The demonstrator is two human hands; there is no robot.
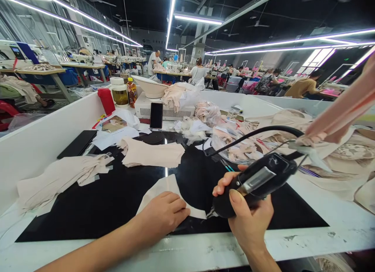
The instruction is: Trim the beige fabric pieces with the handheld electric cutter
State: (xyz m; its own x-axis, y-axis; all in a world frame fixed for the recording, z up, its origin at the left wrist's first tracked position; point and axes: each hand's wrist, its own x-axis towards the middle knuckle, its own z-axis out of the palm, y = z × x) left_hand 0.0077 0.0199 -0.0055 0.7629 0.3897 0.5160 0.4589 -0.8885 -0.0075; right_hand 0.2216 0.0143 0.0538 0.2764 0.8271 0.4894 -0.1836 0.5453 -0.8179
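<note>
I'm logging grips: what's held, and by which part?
The right hand grips the black cylindrical tool around its lower body; the left hand lies over the beige curved fabric piece, any pinch hidden.

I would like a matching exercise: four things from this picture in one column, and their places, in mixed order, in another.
1. black handheld power tool
2. black rectangular phone
3. red cylindrical container
4. pale beige curved fabric piece

A. upright before the white vented box
B. under the left hand
C. in the right hand
D. left of the white-lidded jar

Pairs: 1-C, 2-A, 3-D, 4-B
</note>
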